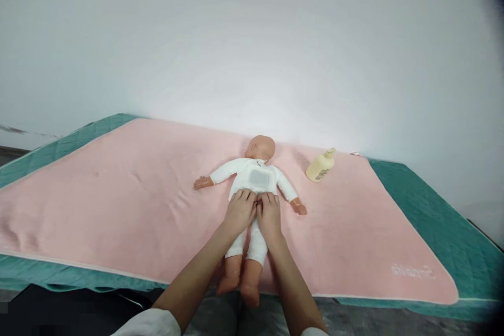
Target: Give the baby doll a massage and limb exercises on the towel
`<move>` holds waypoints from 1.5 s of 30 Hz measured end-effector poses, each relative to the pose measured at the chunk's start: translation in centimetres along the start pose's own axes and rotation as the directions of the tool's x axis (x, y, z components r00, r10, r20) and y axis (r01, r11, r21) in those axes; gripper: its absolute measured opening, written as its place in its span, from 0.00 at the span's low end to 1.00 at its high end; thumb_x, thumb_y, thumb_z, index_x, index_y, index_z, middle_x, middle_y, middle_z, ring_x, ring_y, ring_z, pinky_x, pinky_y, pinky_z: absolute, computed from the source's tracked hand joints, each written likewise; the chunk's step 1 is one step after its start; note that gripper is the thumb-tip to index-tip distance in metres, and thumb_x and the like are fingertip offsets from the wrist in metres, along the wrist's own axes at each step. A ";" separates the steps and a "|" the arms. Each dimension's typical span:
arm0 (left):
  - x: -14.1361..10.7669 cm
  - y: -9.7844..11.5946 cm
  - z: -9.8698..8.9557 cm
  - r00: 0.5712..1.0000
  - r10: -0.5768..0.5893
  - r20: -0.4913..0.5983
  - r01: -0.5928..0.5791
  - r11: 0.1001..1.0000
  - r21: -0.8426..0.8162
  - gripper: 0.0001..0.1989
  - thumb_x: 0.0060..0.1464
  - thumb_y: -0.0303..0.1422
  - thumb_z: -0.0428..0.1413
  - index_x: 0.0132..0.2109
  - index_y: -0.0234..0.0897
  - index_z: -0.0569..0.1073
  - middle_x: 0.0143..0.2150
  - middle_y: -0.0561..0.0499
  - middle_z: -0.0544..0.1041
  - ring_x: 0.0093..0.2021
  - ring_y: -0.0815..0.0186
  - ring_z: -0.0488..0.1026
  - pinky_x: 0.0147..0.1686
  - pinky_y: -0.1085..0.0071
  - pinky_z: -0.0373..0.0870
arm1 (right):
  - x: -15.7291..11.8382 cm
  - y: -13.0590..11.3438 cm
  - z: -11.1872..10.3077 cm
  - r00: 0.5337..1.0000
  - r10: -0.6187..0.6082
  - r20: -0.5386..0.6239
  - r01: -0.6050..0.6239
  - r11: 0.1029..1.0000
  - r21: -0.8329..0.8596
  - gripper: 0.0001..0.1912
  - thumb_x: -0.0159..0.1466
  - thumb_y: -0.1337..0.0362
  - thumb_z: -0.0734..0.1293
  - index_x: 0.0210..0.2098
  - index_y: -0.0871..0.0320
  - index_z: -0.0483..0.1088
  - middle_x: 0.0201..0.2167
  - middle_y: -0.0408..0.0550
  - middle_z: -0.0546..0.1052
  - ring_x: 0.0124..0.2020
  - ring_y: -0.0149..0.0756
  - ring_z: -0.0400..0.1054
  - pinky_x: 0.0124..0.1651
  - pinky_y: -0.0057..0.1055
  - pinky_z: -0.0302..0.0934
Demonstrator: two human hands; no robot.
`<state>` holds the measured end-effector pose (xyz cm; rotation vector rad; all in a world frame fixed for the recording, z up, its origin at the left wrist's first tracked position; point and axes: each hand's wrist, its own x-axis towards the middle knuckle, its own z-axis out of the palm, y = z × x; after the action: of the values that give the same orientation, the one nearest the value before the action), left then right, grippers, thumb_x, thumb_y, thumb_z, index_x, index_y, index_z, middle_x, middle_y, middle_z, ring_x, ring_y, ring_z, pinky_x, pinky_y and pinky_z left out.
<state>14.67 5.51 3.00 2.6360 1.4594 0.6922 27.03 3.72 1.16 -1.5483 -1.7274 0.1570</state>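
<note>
A baby doll (241,176) in a white bodysuit lies face down, its head away from me, arms spread and legs towards me. A pale rectangular patch (260,178) shows on its upper back. On the left half of the doll's lower back rests my left hand (241,212), fingers bent and closed against the white cloth. My right hand (269,215) is closed the same way on the right half, almost touching the left. The thumbs and whatever cloth is pinched under the fingers are mostly hidden.
A cream pump bottle (319,167) stands to the right of the doll. Beneath everything is a pink mat (129,194), laid over a green quilted cover (425,210). A white wall (252,47) rises behind the far edge. Something dark (79,310) sits at lower left.
</note>
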 end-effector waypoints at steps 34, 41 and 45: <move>2.5 -0.9 -0.5 0.999 -0.002 -0.035 0.003 0.999 0.037 0.08 0.63 0.30 0.48 0.40 0.35 0.72 0.40 0.44 0.74 0.43 0.55 0.69 0.44 0.58 0.66 | 1.5 1.2 0.8 0.982 -0.058 -0.179 0.064 0.998 0.028 0.13 0.62 0.74 0.58 0.40 0.58 0.71 0.41 0.50 0.72 0.45 0.42 0.63 0.54 0.43 0.56; 1.8 -2.1 0.6 0.969 0.054 -0.240 -0.092 0.984 -0.149 0.10 0.62 0.28 0.50 0.50 0.35 0.71 0.49 0.45 0.74 0.51 0.58 0.68 0.53 0.59 0.65 | 1.4 1.3 0.7 0.975 -0.106 -0.195 0.124 0.989 0.079 0.19 0.62 0.75 0.57 0.47 0.60 0.72 0.48 0.53 0.72 0.51 0.42 0.62 0.60 0.44 0.53; 2.0 -2.4 0.4 0.986 0.036 -0.160 -0.061 0.986 -0.155 0.10 0.64 0.30 0.49 0.49 0.35 0.72 0.49 0.46 0.76 0.50 0.58 0.69 0.51 0.59 0.66 | 1.5 1.4 0.7 0.987 -0.071 -0.144 0.085 0.992 0.093 0.19 0.61 0.75 0.57 0.45 0.59 0.74 0.47 0.53 0.73 0.50 0.42 0.63 0.58 0.42 0.56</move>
<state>13.84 8.51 2.71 2.5530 1.3152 0.9980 27.82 5.66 0.56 -1.3850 -1.6418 0.0904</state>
